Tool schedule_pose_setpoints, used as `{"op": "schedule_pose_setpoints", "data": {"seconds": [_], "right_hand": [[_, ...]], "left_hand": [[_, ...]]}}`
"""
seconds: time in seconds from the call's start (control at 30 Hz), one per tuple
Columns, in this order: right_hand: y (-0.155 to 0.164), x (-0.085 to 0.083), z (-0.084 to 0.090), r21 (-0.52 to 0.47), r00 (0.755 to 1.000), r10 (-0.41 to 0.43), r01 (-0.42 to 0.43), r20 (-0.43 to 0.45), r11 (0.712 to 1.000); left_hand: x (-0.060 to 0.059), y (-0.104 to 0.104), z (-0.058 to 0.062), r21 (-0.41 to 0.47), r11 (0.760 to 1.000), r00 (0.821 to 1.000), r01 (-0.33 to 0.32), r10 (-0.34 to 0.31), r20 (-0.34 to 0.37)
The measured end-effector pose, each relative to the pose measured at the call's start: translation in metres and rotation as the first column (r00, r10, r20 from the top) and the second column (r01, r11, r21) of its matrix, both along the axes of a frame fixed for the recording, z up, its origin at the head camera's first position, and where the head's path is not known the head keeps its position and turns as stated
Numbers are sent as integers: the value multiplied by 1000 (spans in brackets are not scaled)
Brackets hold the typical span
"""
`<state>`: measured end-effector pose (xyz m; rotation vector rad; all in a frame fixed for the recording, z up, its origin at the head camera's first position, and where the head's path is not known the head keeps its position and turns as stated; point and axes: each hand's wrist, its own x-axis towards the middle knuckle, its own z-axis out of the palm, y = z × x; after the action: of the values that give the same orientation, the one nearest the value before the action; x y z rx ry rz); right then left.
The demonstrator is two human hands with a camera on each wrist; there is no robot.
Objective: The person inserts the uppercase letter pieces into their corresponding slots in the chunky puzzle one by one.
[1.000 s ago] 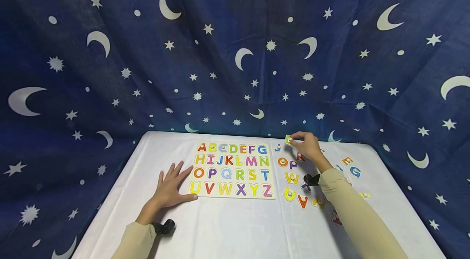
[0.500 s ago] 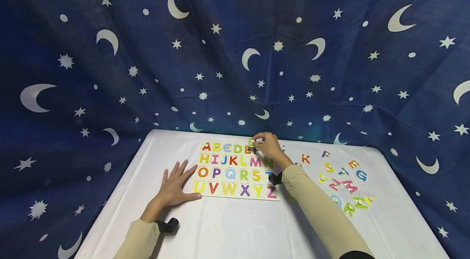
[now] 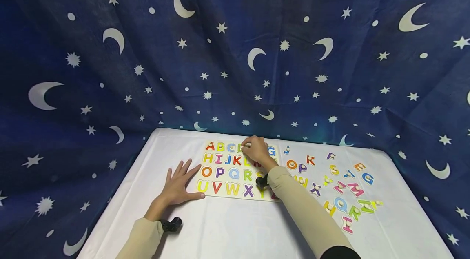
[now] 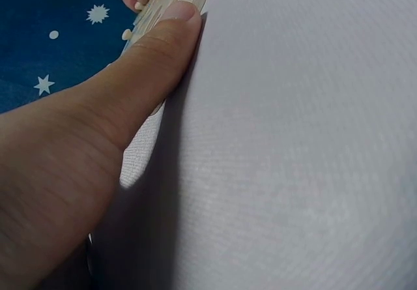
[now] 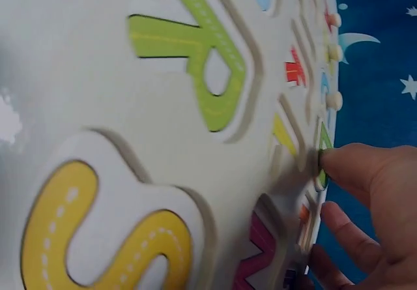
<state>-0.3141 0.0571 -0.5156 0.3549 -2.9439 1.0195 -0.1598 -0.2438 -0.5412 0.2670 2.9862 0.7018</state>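
On the white table lies a wooden alphabet puzzle board (image 3: 225, 180) with recessed letters in rows. Knobbed pieces sit in its A (image 3: 210, 146), B (image 3: 220, 147) and C (image 3: 231, 147) places. At the D place, my right hand (image 3: 256, 151) pinches the knob of a green letter D piece (image 5: 324, 137) between thumb and finger. The right wrist view shows this piece at the board; whether it is fully seated I cannot tell. Fingers spread, my left hand (image 3: 177, 187) rests at the board's left edge, its thumb (image 4: 159, 45) touching the lower corner.
Loose knobbed letter pieces lie right of the board, among them a blue J (image 3: 287, 150), a red K (image 3: 310, 160), an orange O (image 3: 291, 164) and a pink M (image 3: 355, 189). A dark blue curtain (image 3: 235, 67) with moons and stars hangs behind the table.
My right hand has carried the green D piece left from among the loose letters, over the board and down to the D place. The left hand stays at the board's edge.
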Motion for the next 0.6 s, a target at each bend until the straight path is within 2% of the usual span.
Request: {"op": "schedule_pose_setpoints", "data": {"seconds": [0.13, 0.37, 0.6], "right_hand": [[-1, 2, -1, 44, 1000, -2, 3, -20, 999], [-2, 2, -2, 54, 1000, -6, 7, -19, 999], [-1, 2, -6, 48, 999, -25, 27, -42, 999]], "left_hand": [[0, 1, 0, -10, 1000, 1000, 1, -1, 6], [0, 2, 2, -5, 1000, 1000, 5, -5, 21], [0, 2, 0, -6, 1000, 1000, 3, -3, 7]]}}
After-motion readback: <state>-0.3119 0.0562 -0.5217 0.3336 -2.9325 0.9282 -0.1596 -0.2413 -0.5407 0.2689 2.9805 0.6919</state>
